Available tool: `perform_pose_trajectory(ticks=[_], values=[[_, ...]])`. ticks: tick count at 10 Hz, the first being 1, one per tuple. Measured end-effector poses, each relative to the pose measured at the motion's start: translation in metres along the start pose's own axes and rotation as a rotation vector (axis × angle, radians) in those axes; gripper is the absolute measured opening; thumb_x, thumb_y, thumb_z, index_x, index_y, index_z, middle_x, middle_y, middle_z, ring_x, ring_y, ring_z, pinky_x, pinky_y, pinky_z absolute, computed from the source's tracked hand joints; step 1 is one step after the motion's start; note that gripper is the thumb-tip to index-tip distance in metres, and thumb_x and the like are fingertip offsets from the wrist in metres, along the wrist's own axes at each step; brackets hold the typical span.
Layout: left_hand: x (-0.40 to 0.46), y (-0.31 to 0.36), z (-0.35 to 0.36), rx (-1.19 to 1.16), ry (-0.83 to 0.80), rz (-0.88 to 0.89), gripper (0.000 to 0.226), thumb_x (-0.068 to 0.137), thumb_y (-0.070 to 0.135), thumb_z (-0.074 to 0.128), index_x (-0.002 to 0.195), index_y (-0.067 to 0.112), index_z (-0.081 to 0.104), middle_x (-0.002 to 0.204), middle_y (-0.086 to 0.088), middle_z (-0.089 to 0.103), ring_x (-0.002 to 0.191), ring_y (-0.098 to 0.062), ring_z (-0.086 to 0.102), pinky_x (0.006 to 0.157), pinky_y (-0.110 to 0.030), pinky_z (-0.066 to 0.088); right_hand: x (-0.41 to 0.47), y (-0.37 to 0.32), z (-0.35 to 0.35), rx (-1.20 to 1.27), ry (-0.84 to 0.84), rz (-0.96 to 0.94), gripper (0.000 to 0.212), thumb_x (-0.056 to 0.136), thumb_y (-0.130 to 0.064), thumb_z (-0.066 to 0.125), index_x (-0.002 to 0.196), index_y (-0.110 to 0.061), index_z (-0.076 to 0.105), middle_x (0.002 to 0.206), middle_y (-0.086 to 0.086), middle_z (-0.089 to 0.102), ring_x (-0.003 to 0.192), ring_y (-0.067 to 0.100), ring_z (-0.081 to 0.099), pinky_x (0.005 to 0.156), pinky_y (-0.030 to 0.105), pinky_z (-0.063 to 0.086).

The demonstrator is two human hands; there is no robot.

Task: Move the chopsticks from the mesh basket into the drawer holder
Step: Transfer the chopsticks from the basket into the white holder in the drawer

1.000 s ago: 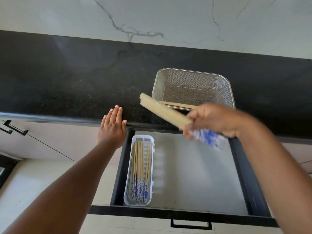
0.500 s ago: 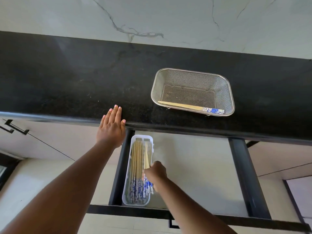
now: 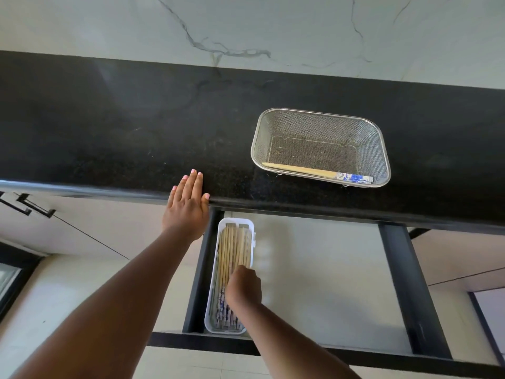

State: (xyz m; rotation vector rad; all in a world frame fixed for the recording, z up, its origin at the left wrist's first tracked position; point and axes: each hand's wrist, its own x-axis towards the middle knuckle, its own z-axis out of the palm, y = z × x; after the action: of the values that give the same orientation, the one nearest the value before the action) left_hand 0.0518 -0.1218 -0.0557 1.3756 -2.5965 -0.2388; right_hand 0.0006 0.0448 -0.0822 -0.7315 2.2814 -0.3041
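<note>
A metal mesh basket [image 3: 384, 149] stands on the black counter at the right, with a pair of chopsticks [image 3: 306, 169] with blue-patterned ends lying along its near wall. Below the counter, a white drawer holder [image 3: 211, 307] sits at the left of the open drawer [image 3: 328, 283], filled with several chopsticks [image 3: 229, 250]. My right hand [image 3: 243, 288] is down in the holder, its back towards me and its fingers curled on a slanted bunch of chopsticks. My left hand [image 3: 188, 206] rests flat on the counter's front edge, holding nothing.
The black counter [image 3: 123, 132] runs across the view under a marble wall. The drawer's black front rail [image 3: 300, 351] and side rail [image 3: 410, 291] frame a pale drawer floor. Cabinet handles [image 3: 24, 207] show at the far left.
My right hand carried a bunch of chopsticks from beside the basket down into the drawer holder and has settled lower over it. My left hand has not moved.
</note>
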Motion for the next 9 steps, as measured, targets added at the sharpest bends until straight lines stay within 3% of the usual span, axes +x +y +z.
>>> perform_pose_trajectory(ticks=[2,3,4,5,7,9], values=[[0.0,0.0,0.0,0.009,-0.002,0.006,0.057,0.101,0.039,0.013,0.153,0.014,0.007,0.161,-0.003,0.005,0.148,-0.019,0.0,0.12,-0.035,0.0,-0.003,0.005,0.018,-0.07,-0.001,-0.089,0.034,0.1,-0.011,0.034,0.129,-0.001,0.051,0.122,0.014,0.062,0.105,0.026,0.065,0.088,0.035,0.056],[0.0,0.0,-0.001,0.005,-0.004,0.008,0.057,0.101,0.038,0.013,0.153,0.014,0.007,0.161,-0.003,0.005,0.148,-0.019,0.0,0.12,-0.035,-0.001,-0.003,0.009,0.031,-0.235,0.001,-0.277,0.049,0.096,0.0,0.042,0.144,0.0,0.032,0.146,0.02,0.039,0.118,0.033,0.057,0.09,0.042,0.054],[0.0,0.0,-0.001,0.003,-0.006,0.004,0.057,0.101,0.038,0.013,0.153,0.014,0.007,0.161,-0.003,0.004,0.148,-0.018,0.0,0.119,-0.035,-0.002,0.002,0.012,0.039,-0.294,-0.038,-0.4,0.051,0.097,0.001,0.037,0.146,0.005,0.025,0.157,0.023,0.018,0.14,0.036,0.03,0.11,0.043,0.039],[0.0,-0.001,-0.001,0.003,-0.009,0.002,0.057,0.102,0.038,0.013,0.153,0.014,0.006,0.162,-0.003,0.004,0.148,-0.018,-0.001,0.12,-0.035,-0.001,0.006,0.015,0.044,-0.349,-0.065,-0.442,0.054,0.097,0.0,0.032,0.148,0.009,0.016,0.158,0.025,0.01,0.145,0.038,0.017,0.119,0.044,0.023],[-0.001,0.0,-0.001,-0.002,-0.002,0.009,0.057,0.102,0.038,0.014,0.153,0.014,0.007,0.161,-0.004,0.005,0.148,-0.019,0.001,0.12,-0.036,-0.001,0.009,0.019,0.046,-0.454,-0.093,-0.446,0.058,0.098,-0.003,0.032,0.148,0.01,0.008,0.158,0.028,0.01,0.146,0.039,0.013,0.12,0.045,0.016],[-0.001,0.0,-0.001,0.003,-0.008,0.006,0.057,0.102,0.039,0.012,0.153,0.015,0.005,0.162,-0.002,0.002,0.148,-0.018,-0.002,0.12,-0.035,-0.001,-0.007,0.022,0.039,-0.537,-0.207,-0.457,0.059,0.094,-0.004,0.04,0.144,0.015,0.016,0.15,0.035,0.025,0.139,0.045,0.027,0.117,0.049,0.023]])
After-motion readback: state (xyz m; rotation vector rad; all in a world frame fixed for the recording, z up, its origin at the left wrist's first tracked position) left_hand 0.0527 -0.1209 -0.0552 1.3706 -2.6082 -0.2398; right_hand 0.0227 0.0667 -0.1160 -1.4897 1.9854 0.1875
